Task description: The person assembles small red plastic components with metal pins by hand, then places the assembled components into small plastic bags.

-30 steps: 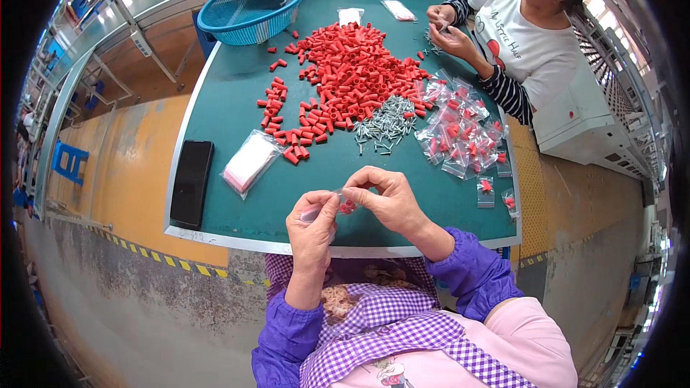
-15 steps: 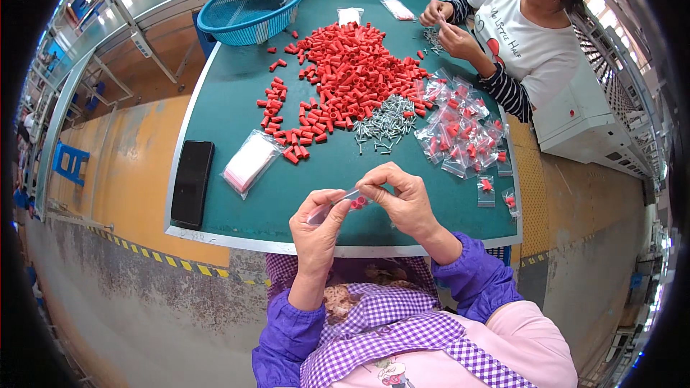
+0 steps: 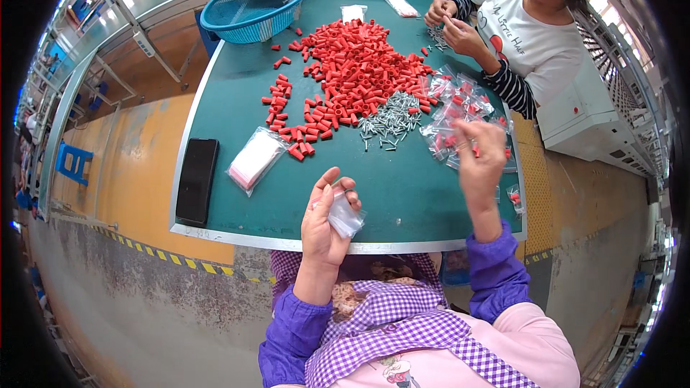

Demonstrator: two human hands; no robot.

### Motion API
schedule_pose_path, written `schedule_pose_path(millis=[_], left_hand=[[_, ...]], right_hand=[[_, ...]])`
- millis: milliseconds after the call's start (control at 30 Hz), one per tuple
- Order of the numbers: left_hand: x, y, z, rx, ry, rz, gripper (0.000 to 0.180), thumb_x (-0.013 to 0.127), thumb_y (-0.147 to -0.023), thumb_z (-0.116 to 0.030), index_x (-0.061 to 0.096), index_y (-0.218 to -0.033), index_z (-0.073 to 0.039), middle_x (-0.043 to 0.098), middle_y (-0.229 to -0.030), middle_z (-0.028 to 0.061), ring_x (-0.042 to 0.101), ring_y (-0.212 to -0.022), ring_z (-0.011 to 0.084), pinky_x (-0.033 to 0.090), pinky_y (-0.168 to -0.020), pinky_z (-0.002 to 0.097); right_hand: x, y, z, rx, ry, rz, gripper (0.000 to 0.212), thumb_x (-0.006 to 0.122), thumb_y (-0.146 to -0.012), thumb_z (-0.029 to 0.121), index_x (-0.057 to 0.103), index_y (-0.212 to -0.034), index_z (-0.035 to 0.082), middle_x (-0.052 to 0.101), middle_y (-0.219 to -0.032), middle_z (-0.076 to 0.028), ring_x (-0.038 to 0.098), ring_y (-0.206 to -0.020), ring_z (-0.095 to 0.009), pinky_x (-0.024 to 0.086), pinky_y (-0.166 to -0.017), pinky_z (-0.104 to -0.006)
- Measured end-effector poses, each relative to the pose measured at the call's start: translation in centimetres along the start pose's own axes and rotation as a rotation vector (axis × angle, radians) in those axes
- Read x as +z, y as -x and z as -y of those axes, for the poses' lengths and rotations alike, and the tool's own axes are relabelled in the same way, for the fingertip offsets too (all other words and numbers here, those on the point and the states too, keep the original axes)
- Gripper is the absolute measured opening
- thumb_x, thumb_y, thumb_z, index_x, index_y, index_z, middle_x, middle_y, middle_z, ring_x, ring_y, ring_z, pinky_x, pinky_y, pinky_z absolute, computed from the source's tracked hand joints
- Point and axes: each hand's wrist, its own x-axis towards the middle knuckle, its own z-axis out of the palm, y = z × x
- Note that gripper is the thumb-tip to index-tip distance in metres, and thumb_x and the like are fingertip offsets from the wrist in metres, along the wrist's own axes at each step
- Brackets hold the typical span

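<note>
My left hand [image 3: 325, 223] is closed around a few small clear zip bags [image 3: 346, 217], held above the table's near edge. Blurred by motion, my right hand [image 3: 480, 158] hovers over the heap of filled zip bags [image 3: 440, 133] on the right. Those bags hold red pieces. Whether my right fingers grip anything does not show. Beyond my hands lies a large pile of red plastic sleeves [image 3: 359, 65], with a smaller heap of silver screws [image 3: 390, 121] against its near side.
A black phone [image 3: 197, 181] and a pack of empty zip bags [image 3: 257, 159] lie at the left of the green table [image 3: 287, 205]. A blue basket [image 3: 255, 11] stands far left. Across the right corner, a co-worker's hands [image 3: 456, 25] are held together near more screws.
My hands have parted. The right one has moved right to the filled bags, while the left keeps hold of small bags near the table edge. The bag with red pieces has left my left hand.
</note>
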Motion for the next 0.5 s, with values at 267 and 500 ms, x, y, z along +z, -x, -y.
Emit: schedule_pose_path(millis=[267, 500], left_hand=[[0.9, 0.0, 0.3, 0.019, 0.056, -0.05, 0.034, 0.047, -0.097, -0.02, 0.042, -0.128, -0.008, 0.055, -0.111, 0.0118, 0.055, -0.105, 0.0224, 0.048, -0.09, 0.0363], [1.0, 0.6, 0.0, 0.074, 0.02, -0.038, 0.037, 0.051, -0.095, -0.023, 0.044, -0.127, -0.008, 0.054, -0.122, 0.0135, 0.052, -0.114, 0.0255, 0.042, -0.099, 0.0407]], right_hand=[[2.6, 3.6, 5.8, 0.544, -0.726, 0.707, 0.017, 0.068, -0.083, 0.016, 0.064, -0.086, 0.0, 0.062, -0.072, -0.002, 0.054, -0.066, -0.006, 0.045, -0.059, -0.0233], [5.6, 5.8, 9.3, 0.638, -0.938, 0.714, 0.012, 0.067, -0.084, 0.01, 0.064, -0.086, -0.002, 0.063, -0.074, -0.001, 0.056, -0.068, -0.005, 0.046, -0.06, -0.0212]])
